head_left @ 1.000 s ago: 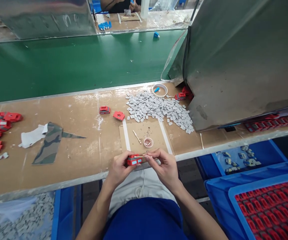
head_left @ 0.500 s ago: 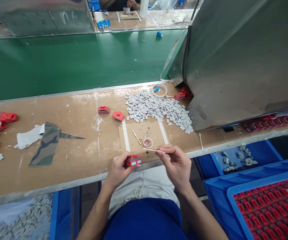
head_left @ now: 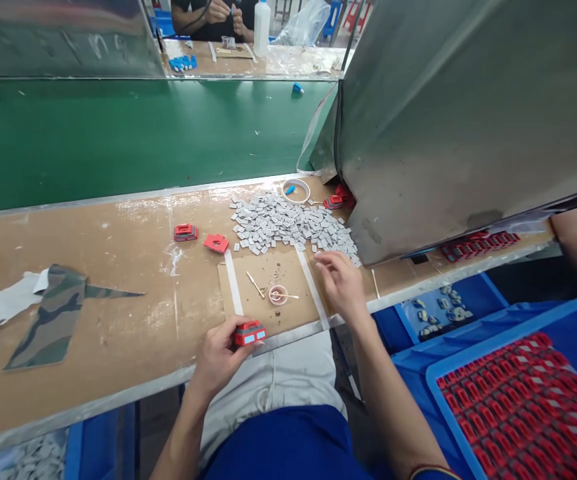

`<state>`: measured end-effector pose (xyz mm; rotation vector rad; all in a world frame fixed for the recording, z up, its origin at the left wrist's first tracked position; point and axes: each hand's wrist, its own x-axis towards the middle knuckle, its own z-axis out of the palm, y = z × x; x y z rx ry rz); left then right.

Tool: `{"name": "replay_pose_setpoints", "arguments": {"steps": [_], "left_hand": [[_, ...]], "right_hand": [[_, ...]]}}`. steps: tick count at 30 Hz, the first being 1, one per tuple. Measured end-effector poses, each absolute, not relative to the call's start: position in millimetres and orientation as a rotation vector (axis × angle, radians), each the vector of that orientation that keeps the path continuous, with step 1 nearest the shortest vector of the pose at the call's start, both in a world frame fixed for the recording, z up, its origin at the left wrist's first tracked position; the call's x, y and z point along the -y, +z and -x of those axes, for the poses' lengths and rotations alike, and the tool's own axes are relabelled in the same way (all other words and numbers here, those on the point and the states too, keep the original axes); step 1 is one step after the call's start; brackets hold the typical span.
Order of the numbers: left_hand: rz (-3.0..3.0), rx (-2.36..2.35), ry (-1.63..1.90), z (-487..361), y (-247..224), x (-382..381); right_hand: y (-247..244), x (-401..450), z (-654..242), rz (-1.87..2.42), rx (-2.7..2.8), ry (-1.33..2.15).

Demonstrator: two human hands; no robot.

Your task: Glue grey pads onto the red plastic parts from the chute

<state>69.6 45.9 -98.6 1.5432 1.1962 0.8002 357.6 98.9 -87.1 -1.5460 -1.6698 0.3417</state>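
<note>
My left hand [head_left: 221,353] is closed on a small red toy vehicle [head_left: 250,333] with grey trim and light blue windows, at the table's front edge. My right hand [head_left: 342,283] is just in front of a heap of small grey plastic tiles [head_left: 288,223]; its fingers are loosely curled, thumb and fingertips slightly apart, and I see nothing between them. Between the hands lies a taped-down cardboard sheet [head_left: 295,270]. On it stands a small cup [head_left: 271,300] with a thin stick [head_left: 291,296] resting across it. Another pale stick [head_left: 255,283] lies beside the cup.
Two red toy parts, one upright [head_left: 185,232] and one flat [head_left: 217,243], sit left of the heap. A tape roll [head_left: 296,191] lies behind it. A metal panel [head_left: 443,133] blocks the right. A blue crate [head_left: 435,383] holds rows of red parts. Across the green belt [head_left: 143,133] sits a co-worker.
My right hand has let go of the thin stick, which now rests in the cup, and has moved forward to the grey tiles. My left hand still holds the red toy vehicle. The view has shifted right.
</note>
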Motion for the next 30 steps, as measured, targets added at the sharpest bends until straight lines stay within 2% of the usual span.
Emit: {"name": "replay_pose_setpoints", "arguments": {"steps": [8, 14, 18, 22, 30], "left_hand": [[-1.528, -1.186, 0.808, -68, -99, -46], [-1.448, -1.026, 0.892, -67, -99, -47], [-1.501, -0.869, 0.952, -64, -98, -51], [-1.429, -0.831, 0.884, -62, -101, -49], [-1.271, -0.921, 0.807, -62, -103, -45]], "right_hand": [[-101, -150, -404, 1.577, 2.121, 0.275], [-60, -110, -375, 1.492, 1.845, 0.229], [-27, -51, -329, 1.318, 1.736, 0.610], [-32, -21, -282, 1.212, 1.641, 0.987], [-52, -28, -264, 1.319, 1.574, 1.100]]}}
